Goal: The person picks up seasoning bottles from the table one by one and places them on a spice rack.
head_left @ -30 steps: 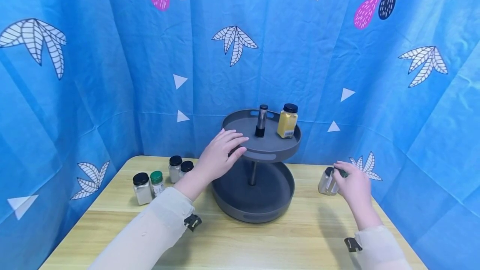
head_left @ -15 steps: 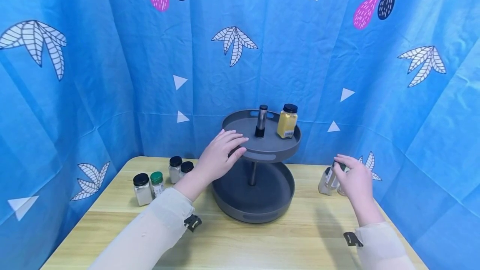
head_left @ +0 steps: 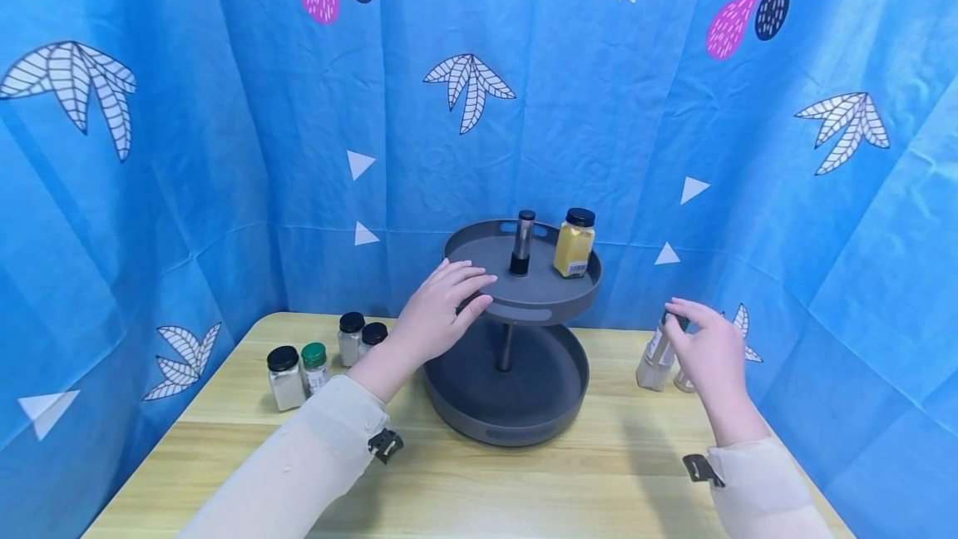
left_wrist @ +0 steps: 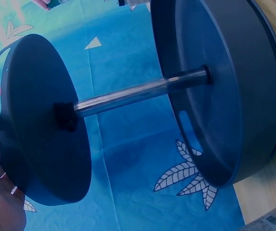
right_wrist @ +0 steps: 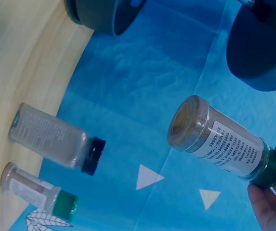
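My right hand (head_left: 707, 352) pinches the green lid of a spice jar (right_wrist: 224, 144) between thumb and fingers, off the table. The jar is clear, with a white printed label and brownish contents. Below it, a black-lidded jar (right_wrist: 51, 137) and a smaller green-lidded jar (right_wrist: 29, 190) stand on the table. My left hand (head_left: 430, 314) rests at the left rim of the upper tray of a dark grey two-tier rack (head_left: 516, 431), fingers extended over the edge. On that tray stands a black-lidded jar of yellow contents (head_left: 574, 248), right of the short metal post (head_left: 521, 244).
At the table's left stand several more jars: a black-lidded one (head_left: 287, 385), a green-lidded one (head_left: 315, 368) and two black-lidded ones behind, one partly hidden by my left arm. A blue patterned curtain (head_left: 479, 173) surrounds the wooden table (head_left: 479, 497).
My right hand has lifted the green-lidded spice jar upward from beside the other two jars on the right. The left hand has stayed at the upper tray's rim.
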Demonstrator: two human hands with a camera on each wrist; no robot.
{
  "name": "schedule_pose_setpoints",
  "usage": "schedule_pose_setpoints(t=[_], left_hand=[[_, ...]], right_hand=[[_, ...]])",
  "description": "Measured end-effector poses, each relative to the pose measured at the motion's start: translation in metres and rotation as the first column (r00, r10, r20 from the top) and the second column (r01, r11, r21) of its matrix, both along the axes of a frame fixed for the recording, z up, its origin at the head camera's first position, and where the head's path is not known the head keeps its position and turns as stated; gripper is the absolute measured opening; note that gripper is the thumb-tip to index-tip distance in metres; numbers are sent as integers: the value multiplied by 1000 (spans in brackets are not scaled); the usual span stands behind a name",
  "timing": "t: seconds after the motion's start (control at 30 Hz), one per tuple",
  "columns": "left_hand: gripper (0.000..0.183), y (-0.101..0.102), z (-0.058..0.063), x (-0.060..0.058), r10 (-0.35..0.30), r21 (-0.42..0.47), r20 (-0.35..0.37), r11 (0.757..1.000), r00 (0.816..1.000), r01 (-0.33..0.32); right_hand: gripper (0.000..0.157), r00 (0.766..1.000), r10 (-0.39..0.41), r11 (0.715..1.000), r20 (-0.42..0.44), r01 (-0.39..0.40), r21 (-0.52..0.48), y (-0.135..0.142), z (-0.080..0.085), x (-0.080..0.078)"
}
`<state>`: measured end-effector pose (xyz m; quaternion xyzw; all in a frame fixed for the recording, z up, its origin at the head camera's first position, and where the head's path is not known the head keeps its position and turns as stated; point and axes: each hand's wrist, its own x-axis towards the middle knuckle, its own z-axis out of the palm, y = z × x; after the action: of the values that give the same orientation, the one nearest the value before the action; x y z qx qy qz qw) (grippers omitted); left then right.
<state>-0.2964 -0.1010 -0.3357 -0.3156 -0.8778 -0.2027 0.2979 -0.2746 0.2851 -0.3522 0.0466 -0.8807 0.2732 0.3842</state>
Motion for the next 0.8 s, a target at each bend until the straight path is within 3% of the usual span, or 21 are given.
schedule_pose_setpoints(t=[0.53, 0.8], left_hand=[[41, 0, 1, 0, 2, 4, 9, 1000, 1000, -2], [41, 0, 1, 1, 3, 2, 15, 1000, 1000, -3]], right_hand=[[23, 999, 6, 1000, -46, -7, -16, -9, 18, -1], [21, 986, 40, 999, -161, -44, -18, -17, 30, 0]])
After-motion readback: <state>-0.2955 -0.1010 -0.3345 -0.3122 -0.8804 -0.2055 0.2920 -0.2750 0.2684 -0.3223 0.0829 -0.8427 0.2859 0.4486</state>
